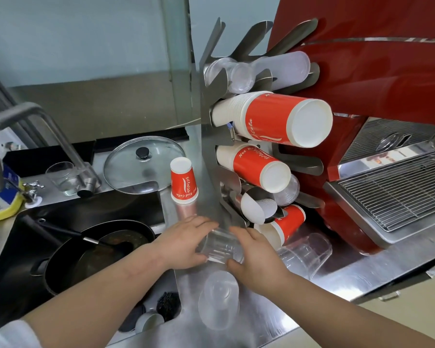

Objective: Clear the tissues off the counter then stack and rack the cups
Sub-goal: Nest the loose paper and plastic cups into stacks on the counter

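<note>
Right at the middle of the steel counter [261, 320], both hands close around a clear plastic cup [220, 246] lying on its side: the left hand [186, 243] grips its left side with curled fingers, and the right hand [255, 259] grips the right side, thumb under the rim. Just below them a frosted plastic cup [219, 301] stands upside down on the counter, and to the right another clear cup [305, 252] lies on its side near the rack's foot. Behind the left hand a red paper cup [183, 182] stands upside down on the steel. The metal cup rack [209, 136] rises behind the hands, holding stacks of red paper cups [281, 119] and clear cups [241, 74] on their sides. To the left a dark sink [23, 247] holds a black frying pan [96, 252], with a glass lid [143, 164], a drinking glass [62, 177] and a grey tap [35, 126] behind it. On the right stands a red machine [374, 71] with a wire grille [397, 187]. A pale blue wall [73, 33] runs behind.
</note>
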The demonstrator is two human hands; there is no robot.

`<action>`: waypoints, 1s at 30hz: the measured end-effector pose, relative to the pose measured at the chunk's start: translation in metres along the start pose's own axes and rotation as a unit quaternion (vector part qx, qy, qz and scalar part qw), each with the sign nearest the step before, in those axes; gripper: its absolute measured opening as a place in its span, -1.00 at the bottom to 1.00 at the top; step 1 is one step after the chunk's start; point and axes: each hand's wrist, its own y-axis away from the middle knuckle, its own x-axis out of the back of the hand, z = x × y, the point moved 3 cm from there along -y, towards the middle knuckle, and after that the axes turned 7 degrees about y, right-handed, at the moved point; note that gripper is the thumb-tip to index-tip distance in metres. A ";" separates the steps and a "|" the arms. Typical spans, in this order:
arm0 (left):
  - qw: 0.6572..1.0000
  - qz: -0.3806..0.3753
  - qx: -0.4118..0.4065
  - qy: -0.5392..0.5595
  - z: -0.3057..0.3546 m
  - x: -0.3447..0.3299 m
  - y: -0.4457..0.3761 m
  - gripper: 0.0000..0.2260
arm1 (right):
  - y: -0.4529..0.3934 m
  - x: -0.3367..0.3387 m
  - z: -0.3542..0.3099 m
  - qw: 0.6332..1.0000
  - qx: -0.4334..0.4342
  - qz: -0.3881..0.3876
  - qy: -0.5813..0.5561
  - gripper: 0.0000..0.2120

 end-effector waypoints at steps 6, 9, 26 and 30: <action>1.000 0.005 -0.007 0.016 0.003 0.002 0.006 -0.30 | 0.007 0.008 -0.005 1.000 0.004 0.002 -0.001 -0.38; 0.999 0.006 -0.010 0.030 0.006 0.005 0.008 -0.29 | 0.010 0.017 -0.010 1.000 0.028 0.006 0.010 -0.39; 0.960 0.094 0.123 0.233 -0.021 0.008 0.009 -0.37 | -0.042 0.050 -0.065 0.984 0.158 -0.007 0.087 -0.39; 0.946 0.103 0.155 0.264 -0.029 -0.006 0.012 -0.33 | -0.053 0.037 -0.068 0.982 0.158 -0.035 0.093 -0.41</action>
